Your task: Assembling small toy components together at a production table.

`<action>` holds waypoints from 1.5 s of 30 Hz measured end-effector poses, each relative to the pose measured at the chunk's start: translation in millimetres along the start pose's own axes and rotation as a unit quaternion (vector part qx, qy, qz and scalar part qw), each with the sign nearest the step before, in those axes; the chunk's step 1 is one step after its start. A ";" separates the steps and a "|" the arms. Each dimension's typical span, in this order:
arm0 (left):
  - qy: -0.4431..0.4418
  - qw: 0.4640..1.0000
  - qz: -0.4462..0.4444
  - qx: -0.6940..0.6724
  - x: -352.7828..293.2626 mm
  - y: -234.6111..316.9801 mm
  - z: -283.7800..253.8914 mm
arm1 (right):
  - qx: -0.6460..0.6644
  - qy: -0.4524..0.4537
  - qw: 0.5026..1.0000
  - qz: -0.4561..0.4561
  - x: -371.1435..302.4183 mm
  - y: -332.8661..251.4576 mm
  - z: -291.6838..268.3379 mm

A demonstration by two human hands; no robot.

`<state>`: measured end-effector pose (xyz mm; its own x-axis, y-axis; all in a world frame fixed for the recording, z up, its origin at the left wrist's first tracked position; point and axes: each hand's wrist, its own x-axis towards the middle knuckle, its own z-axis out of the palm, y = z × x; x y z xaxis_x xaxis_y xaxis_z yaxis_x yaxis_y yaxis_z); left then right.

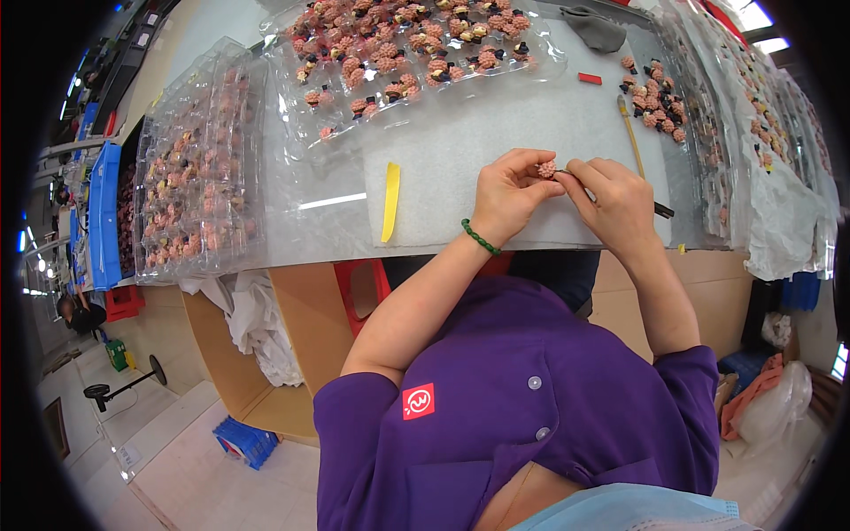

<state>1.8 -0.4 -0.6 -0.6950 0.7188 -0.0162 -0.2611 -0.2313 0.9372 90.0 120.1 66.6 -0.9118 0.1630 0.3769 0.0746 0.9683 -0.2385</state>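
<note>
My left hand [509, 196], with a green bead bracelet [481, 237] on its wrist, pinches a small pink figurine part [546, 168] with a bumpy, curl-like surface. Close against it, my right hand [618, 202] is closed on a thin dark tool, whose tip reaches the pink part. A black rod end [663, 211] sticks out past the right hand and looks like the tool's other end. Both hands are over a white foam sheet [443, 190] on the table. Behind the right hand lies a thin wooden stick [630, 133], partly hidden.
Clear plastic trays of pink figurine parts stand at the back [398, 66] and left [199, 168]; more stacked trays [708, 133] line the right. Loose pink parts [655, 102], a red block [590, 79], grey cloth [595, 30] and a yellow strip [390, 202] lie on the table.
</note>
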 end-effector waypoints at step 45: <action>0.000 1.000 0.003 -0.028 1.2 1.0 -1.3 | 0.060 0.041 0.997 0.034 -0.3 -4.9 2.8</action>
<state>-0.1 -0.6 -0.1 -0.6965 0.7175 -0.0103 -0.2932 -0.2715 0.9167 88.9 114.8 65.2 -0.8695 0.2480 0.4271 0.0822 0.9254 -0.3700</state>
